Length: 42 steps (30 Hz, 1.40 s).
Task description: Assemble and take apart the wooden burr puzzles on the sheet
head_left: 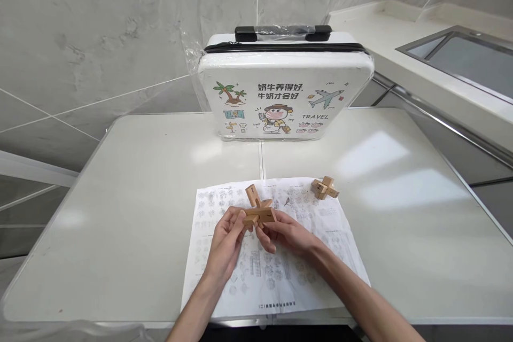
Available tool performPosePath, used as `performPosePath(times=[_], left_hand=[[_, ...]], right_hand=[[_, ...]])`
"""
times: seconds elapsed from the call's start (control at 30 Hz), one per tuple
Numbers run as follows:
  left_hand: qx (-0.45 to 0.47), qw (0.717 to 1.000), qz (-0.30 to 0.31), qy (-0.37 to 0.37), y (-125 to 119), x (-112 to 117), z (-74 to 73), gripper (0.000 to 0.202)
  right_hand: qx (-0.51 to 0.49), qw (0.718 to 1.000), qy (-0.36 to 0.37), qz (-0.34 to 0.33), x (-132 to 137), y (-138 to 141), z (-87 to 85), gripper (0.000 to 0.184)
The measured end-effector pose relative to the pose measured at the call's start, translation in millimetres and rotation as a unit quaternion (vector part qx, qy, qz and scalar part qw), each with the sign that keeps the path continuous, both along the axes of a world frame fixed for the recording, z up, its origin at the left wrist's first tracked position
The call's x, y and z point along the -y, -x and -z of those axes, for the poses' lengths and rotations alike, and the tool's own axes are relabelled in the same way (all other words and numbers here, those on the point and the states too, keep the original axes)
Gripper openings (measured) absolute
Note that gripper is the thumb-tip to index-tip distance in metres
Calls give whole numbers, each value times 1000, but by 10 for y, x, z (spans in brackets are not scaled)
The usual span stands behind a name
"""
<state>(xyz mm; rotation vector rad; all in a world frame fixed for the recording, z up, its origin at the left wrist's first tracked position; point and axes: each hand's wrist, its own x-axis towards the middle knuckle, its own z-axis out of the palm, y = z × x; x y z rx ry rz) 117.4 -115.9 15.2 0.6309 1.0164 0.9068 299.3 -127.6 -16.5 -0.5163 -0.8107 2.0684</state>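
Over the printed sheet [224, 299], a partly interlocked wooden burr puzzle [265, 216] is held between both hands. My left hand [230, 232] pinches its left end, the thumb on top of a bar. From the other side, my right hand [286, 232] grips the right end, with some fingers curled underneath. One bar of the puzzle sticks up and away at a slant, and dark marks show on some bars. A second wooden burr puzzle [324, 188], cross-shaped, rests at the sheet's far right corner, apart from my hands.
A white suitcase [280, 75] with cartoon prints and plastic wrap stands at the back of the pale folding table [120, 214]. The sheet carries many small diagrams. A counter [368, 26] with an inset dark panel runs along the right, and a tiled wall rises behind.
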Motion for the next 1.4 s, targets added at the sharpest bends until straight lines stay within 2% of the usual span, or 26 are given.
performPosePath(times=[0.17, 0.27, 0.57, 0.73, 0.83, 1.0, 1.17, 1.4], left_hand=[[24, 999, 6, 23, 9, 31, 29, 33], [38, 999, 13, 25, -9, 52, 42, 32], [79, 996, -6, 52, -24, 2, 9, 40], [63, 993, -31, 96, -30, -55, 3, 31], [34, 994, -44, 93, -33, -78, 11, 32], [-62, 997, -39, -19, -8, -69, -10, 42], [-186, 977, -13, -98, 69, -62, -32, 28], [-186, 975, 11, -123, 77, -49, -49, 22]], right_hand=[[35, 992, -81, -92, -24, -45, -54, 42], [51, 986, -113, -115, -36, -49, -57, 49], [58, 984, -121, -113, -38, -59, -23, 46], [56, 990, -88, -94, -29, -70, 11, 39], [39, 997, -37, -56, -17, -66, 26, 38], [12, 996, 57, 74, -32, -70, 3, 34], [-5, 967, 121, 223, -102, -119, 1, 31], [4, 929, 150, 337, -156, -201, 19, 32]])
